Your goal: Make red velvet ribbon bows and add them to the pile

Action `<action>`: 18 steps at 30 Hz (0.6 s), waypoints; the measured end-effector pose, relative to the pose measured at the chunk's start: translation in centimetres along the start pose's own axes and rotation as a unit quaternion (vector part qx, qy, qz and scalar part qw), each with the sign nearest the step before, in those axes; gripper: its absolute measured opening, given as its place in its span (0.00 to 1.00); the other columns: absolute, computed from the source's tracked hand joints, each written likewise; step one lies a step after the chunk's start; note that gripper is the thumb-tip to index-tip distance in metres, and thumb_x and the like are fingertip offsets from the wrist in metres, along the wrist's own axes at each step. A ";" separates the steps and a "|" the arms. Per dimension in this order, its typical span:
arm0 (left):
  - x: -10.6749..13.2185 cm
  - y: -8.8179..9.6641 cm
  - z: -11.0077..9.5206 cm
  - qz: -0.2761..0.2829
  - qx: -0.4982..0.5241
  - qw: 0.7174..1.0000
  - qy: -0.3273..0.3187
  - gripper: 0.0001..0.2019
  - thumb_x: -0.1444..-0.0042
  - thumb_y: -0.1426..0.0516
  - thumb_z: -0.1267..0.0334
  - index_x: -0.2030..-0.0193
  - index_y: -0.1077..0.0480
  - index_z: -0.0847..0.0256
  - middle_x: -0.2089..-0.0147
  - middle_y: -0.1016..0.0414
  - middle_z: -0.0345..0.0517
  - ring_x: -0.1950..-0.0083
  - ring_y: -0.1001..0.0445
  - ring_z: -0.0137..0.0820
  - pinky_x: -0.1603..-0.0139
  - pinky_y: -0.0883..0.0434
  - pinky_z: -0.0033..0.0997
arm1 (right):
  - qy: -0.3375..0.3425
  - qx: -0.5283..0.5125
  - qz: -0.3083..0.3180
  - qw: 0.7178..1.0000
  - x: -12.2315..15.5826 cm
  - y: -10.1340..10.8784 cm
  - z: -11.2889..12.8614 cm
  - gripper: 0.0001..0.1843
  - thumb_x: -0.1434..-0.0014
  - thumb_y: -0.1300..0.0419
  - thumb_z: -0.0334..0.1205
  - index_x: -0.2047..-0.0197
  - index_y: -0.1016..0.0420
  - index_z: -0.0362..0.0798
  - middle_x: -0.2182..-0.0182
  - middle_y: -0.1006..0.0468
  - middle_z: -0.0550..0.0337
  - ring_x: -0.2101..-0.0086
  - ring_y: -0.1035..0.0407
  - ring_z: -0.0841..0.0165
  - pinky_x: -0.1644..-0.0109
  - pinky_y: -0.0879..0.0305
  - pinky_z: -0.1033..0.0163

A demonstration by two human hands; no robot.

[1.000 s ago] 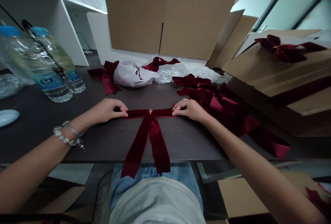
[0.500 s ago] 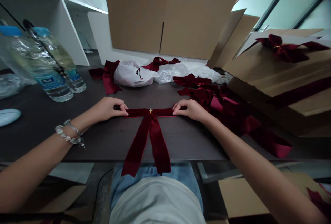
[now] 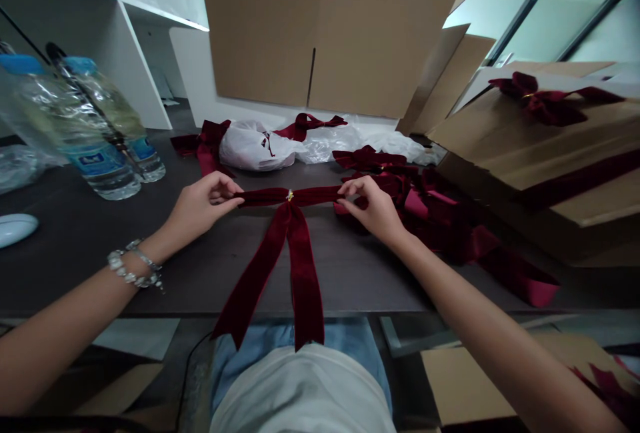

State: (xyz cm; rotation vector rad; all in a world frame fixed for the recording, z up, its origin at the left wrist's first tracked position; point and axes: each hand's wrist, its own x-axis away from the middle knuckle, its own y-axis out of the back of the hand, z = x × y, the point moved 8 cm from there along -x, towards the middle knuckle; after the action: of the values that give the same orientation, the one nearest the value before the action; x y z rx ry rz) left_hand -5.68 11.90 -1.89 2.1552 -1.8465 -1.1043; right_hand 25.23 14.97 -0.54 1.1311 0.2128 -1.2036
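Note:
A burgundy velvet ribbon bow (image 3: 290,219) lies at the middle of the dark table (image 3: 150,286), with a small gold clip at its centre (image 3: 290,195). My left hand (image 3: 203,205) pinches the left end of its crosspiece, and my right hand (image 3: 373,209) pinches the right end. Both long tails run toward me, their cut ends reaching past the table's front edge. A beaded silver bracelet (image 3: 133,269) circles my left wrist. My right hand is close to a heap of similar velvet bows (image 3: 430,209).
Two large water bottles (image 3: 83,119) stand at left, with a white computer mouse (image 3: 15,229) nearby. A white plastic bag (image 3: 253,147) and more bows lie at the back. A cardboard box (image 3: 530,153) with a bow on it intrudes at right. Cardboard sheets (image 3: 300,26) stand behind.
Both hands have moved away from me, taking the crosspiece with them. The right hand has turned slightly, and the tails now spread further apart at their ends.

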 end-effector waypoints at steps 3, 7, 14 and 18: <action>-0.1 0.3 0.4 -0.029 0.055 0.998 0.012 0.19 0.55 0.34 0.52 0.64 0.35 0.61 0.57 0.21 0.47 0.55 0.22 0.32 0.52 0.23 0.33 | -0.012 -0.087 -0.024 0.996 0.0 0.2 -0.3 0.12 0.41 0.38 0.39 0.62 0.40 0.50 0.59 0.26 0.55 0.55 0.29 0.65 0.48 0.31 0.57; -0.2 0.4 0.2 -0.037 0.096 0.995 0.016 0.20 0.56 0.33 0.54 0.62 0.34 0.61 0.56 0.21 0.48 0.53 0.22 0.34 0.49 0.24 0.35 | -0.050 -0.143 -0.023 0.988 -0.1 0.0 -1.3 0.15 0.44 0.35 0.43 0.63 0.40 0.50 0.61 0.27 0.56 0.57 0.29 0.66 0.48 0.30 0.55; -0.1 1.0 -0.1 -0.064 0.081 0.994 0.036 0.19 0.59 0.33 0.54 0.65 0.30 0.63 0.60 0.20 0.48 0.58 0.21 0.34 0.51 0.23 0.35 | -0.110 -0.225 -0.024 0.968 -0.1 -0.4 -2.6 0.19 0.50 0.31 0.41 0.68 0.39 0.49 0.65 0.26 0.59 0.61 0.28 0.68 0.52 0.29 0.58; -0.2 1.2 0.2 -0.061 0.049 0.996 0.046 0.13 0.58 0.34 0.57 0.69 0.29 0.62 0.63 0.19 0.45 0.61 0.21 0.32 0.56 0.24 0.31 | -0.127 -0.235 -0.003 0.963 -0.2 -1.1 -3.0 0.18 0.52 0.31 0.40 0.68 0.39 0.48 0.66 0.26 0.60 0.64 0.29 0.70 0.57 0.30 0.62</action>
State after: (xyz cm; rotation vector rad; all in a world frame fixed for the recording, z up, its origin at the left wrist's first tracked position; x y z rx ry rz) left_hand -6.78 11.80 -1.30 2.3600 -1.7860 -0.9342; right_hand 25.48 17.48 -2.43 0.5565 0.2875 -1.2097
